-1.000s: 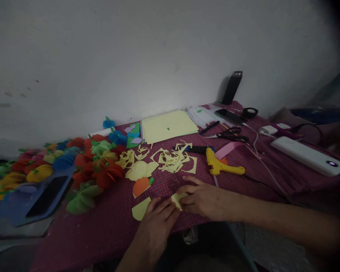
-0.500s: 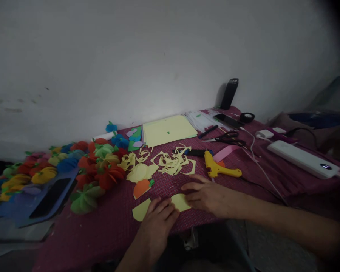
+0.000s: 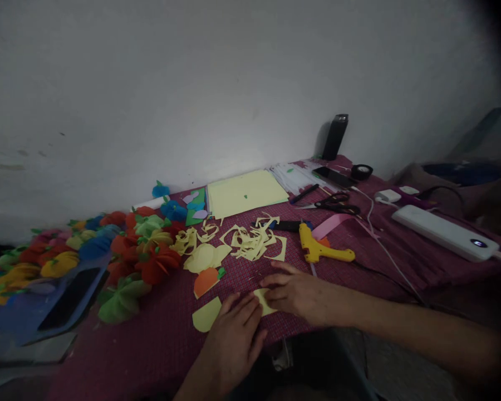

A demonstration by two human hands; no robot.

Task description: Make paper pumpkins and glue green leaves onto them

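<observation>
A pale yellow paper piece [image 3: 264, 303] lies on the table's near edge, partly covered by both hands. My left hand [image 3: 239, 328] rests on its left end, fingers flat and thumb apart. From the right, my right hand [image 3: 298, 292] touches the other end with fingers spread. Left of my left hand is a yellow half-round paper cutout [image 3: 206, 315]. Behind that one is an orange half-pumpkin shape [image 3: 206, 282] with a green stem. Yellow rounded cutouts [image 3: 201, 258] lie farther back, beside curled yellow paper scraps [image 3: 253, 243].
A yellow glue gun [image 3: 328, 252] with a cord lies beyond my right hand, near scissors [image 3: 334, 204] and pink ribbon [image 3: 332, 225]. Colourful paper pumpkins [image 3: 156, 262] crowd the left. Yellow sheets [image 3: 246, 192] are stacked at the back. A white power bank [image 3: 445, 233] is at right.
My right hand has shifted slightly left over the yellow paper piece, covering more of it. My left thumb now sticks out from the fingers. The view has moved a little.
</observation>
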